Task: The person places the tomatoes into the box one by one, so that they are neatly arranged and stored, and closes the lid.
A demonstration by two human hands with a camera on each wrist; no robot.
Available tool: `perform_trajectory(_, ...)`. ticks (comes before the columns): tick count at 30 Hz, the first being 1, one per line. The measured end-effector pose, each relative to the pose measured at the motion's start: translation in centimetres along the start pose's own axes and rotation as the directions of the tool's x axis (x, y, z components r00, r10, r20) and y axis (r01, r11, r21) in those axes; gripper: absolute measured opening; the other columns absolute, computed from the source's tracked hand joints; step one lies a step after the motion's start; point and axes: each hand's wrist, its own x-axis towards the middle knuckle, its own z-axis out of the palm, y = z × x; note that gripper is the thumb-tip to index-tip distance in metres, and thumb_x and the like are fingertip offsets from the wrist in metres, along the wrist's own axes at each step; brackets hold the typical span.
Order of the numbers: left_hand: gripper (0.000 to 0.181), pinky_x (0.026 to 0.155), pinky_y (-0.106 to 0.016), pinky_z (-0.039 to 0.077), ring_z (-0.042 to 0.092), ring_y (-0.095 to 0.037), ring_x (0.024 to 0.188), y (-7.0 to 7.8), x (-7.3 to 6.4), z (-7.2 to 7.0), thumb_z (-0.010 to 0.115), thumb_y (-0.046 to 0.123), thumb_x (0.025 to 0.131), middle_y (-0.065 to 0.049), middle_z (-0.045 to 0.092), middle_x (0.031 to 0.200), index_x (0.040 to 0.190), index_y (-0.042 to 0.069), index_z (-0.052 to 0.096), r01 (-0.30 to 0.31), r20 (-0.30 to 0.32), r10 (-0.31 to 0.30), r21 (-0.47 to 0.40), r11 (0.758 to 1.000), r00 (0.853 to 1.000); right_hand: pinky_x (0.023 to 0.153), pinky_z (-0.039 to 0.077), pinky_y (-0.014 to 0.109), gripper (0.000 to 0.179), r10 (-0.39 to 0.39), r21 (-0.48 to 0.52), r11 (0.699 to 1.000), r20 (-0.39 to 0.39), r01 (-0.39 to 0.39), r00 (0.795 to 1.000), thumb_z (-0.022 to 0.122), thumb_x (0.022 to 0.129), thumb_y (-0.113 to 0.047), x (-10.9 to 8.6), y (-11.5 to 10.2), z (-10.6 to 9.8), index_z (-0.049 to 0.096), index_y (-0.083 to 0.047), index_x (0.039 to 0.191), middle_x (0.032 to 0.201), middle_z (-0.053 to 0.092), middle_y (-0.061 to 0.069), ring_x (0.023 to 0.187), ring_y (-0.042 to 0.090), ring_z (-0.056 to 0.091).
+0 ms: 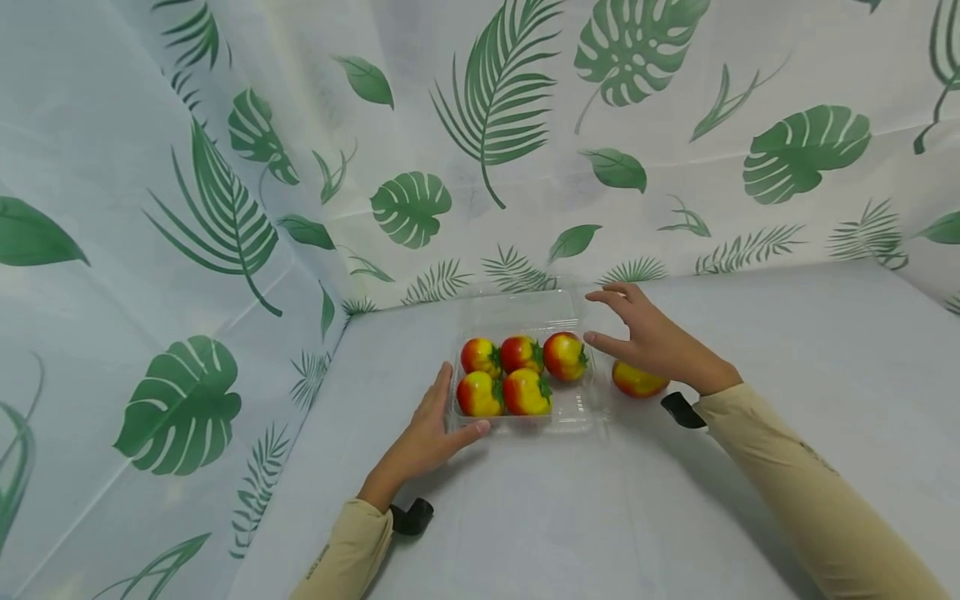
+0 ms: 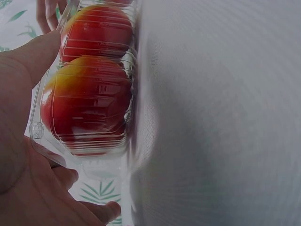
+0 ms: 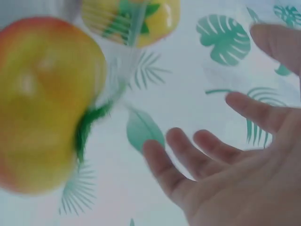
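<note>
A clear plastic box (image 1: 573, 410) holds several red-and-yellow fruits (image 1: 527, 392) with green leafy tops, like persimmons. The front right spot inside has no fruit. My left hand (image 1: 429, 432) holds the box's front left corner, thumb at the front rim and fingers along the left side; the left wrist view shows the thumb against the clear wall (image 2: 40, 129). Beyond the box's right edge, my right hand (image 1: 654, 337) hovers with fingers spread and nothing in them. Below it lies a loose fruit (image 1: 637, 382), partly hidden by that hand; a fruit (image 3: 42, 103) looms large in the right wrist view.
The box's clear lid (image 1: 521, 310) is folded back toward the rear wall. A white cloth covers the table (image 1: 525, 517). Leaf-printed sheets (image 1: 525, 167) hang behind and at the left. Each wrist carries a black device (image 1: 684, 411).
</note>
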Motion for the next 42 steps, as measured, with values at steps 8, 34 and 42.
perform_trajectory(8,0.118,0.128,-0.06,0.013,0.007,-0.032,0.164,-0.2,0.2,0.0,0.073,0.063,0.093,-0.005,0.0,0.18,0.174,0.017,0.0,0.016,0.0,-0.016,0.003,1.0,1.0,0.113,0.034,0.075,0.083,0.048,-0.01,0.999,0.103,-0.047,0.994,0.077,0.1,-0.037,-1.0,0.8,-1.2,0.035,-0.005,0.164,0.168,0.018,0.03,0.149,0.054,0.03)
perform_trajectory(34,0.119,0.128,-0.06,0.012,0.006,-0.032,0.164,0.2,0.1,0.0,0.073,0.066,0.093,-0.005,0.0,0.18,0.174,0.016,0.0,0.003,0.004,-0.003,0.002,1.0,1.0,0.102,0.048,0.056,0.065,0.095,-0.031,0.995,0.332,-0.09,0.939,0.085,0.085,-0.02,-1.8,5.3,-0.1,0.061,-0.003,0.143,0.127,0.059,0.015,0.114,0.034,0.056)
perform_trajectory(42,0.12,0.128,-0.059,0.011,0.006,-0.032,0.164,0.2,0.0,0.0,0.072,0.066,0.093,-0.005,0.0,0.18,0.174,0.015,0.001,0.001,0.004,-0.001,0.003,1.0,1.0,0.103,0.05,0.059,0.064,0.078,-0.049,0.997,0.27,-0.067,0.96,0.087,0.086,-0.022,-1.9,4.9,-0.3,0.062,0.0,0.142,0.132,0.063,0.018,0.117,0.038,0.058)
